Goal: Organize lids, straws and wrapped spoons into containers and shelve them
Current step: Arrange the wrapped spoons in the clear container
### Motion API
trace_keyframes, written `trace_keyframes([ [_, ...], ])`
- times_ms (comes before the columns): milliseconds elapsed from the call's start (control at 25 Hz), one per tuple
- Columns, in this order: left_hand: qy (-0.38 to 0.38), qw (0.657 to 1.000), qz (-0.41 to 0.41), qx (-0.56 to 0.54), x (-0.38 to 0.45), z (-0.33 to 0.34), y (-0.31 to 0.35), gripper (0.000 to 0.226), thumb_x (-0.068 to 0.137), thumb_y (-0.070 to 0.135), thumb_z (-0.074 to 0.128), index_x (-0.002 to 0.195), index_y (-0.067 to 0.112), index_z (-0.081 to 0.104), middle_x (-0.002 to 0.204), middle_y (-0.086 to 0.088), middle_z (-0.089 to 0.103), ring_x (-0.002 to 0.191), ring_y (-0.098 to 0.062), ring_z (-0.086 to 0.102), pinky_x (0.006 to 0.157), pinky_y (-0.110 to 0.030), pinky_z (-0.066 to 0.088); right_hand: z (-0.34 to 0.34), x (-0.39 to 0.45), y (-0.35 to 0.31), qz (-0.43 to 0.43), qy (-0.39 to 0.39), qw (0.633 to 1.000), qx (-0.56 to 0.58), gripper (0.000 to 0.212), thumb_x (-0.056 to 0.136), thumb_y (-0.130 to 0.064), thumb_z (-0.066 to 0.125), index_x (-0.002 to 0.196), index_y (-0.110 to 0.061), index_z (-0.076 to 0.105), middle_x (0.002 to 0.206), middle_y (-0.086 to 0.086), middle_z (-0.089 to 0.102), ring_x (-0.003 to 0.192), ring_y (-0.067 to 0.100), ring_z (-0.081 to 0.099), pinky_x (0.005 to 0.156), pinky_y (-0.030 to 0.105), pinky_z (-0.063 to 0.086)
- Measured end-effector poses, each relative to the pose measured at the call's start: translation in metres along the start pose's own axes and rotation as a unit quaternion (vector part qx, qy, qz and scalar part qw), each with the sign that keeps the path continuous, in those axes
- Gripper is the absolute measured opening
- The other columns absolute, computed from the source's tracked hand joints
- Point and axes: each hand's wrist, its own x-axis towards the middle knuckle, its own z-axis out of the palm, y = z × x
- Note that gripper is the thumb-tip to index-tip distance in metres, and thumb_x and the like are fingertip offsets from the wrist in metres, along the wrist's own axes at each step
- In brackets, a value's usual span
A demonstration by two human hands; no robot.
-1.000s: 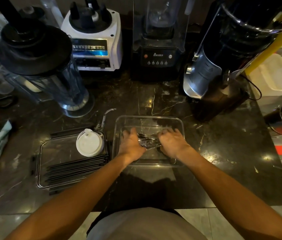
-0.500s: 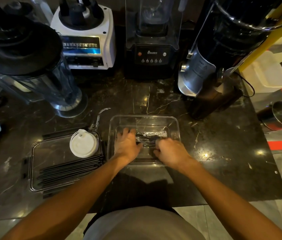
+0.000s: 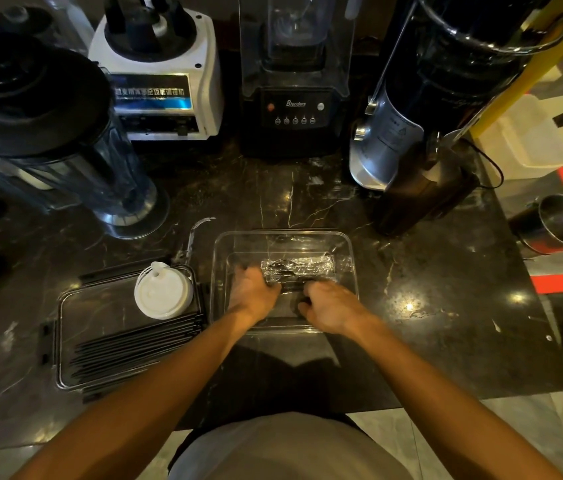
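Head | left hand [image 3: 252, 292], right hand [image 3: 330, 306] fingers curled on wrapped spoons [image 3: 299, 268] | clear container [image 3: 219, 244]

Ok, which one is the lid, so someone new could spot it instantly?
On the dark marble counter, find the shallow clear tray left of the deep clear container. The round white plastic lid sits at its far right corner, the only white item beside black straws.

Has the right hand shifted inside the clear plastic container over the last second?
Yes. The right hand drew back toward the clear plastic container's near wall, uncovering the wrapped spoons.
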Motion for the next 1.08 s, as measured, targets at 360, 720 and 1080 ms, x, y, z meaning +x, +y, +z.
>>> trace_keyframes([
  [360,0.003,0.999,0.031,-0.02,0.007,0.006,0.008,0.028,0.09,0.024,0.071,0.117,0.028,0.065,0.127,-0.002,0.058,0.108,-0.021,0.065,0.101,-0.046,0.056,-0.006,-0.001,-0.002,0.008,0.034,0.999,0.007,0.032,0.101,-0.032,0.059,0.124,-0.01,0.06,0.128,0.011,0.055,0.119,0.031,0.059,0.102,0.044,0.049],
  [720,0.027,0.998,0.037,-0.036,0.014,0.003,0.008,0.035,0.09,0.015,0.07,0.121,0.029,0.06,0.111,-0.003,0.069,0.101,-0.021,0.069,0.09,-0.043,0.061,-0.004,0.002,-0.001,0.009,0.05,0.999,0.009,0.03,0.102,-0.028,0.058,0.125,-0.01,0.06,0.14,0.011,0.048,0.128,0.031,0.053,0.109,0.044,0.045],
  [1080,0.023,0.998,0.056,-0.014,0.012,0.001,-0.005,0.049,0.087,0.014,0.076,0.131,0.027,0.058,0.112,-0.002,0.069,0.104,-0.019,0.068,0.089,-0.032,0.057,-0.007,-0.004,-0.003,0.012,0.033,0.999,-0.007,0.021,0.103,-0.028,0.057,0.115,-0.012,0.065,0.118,0.008,0.062,0.111,0.026,0.062,0.097,0.039,0.051],
])
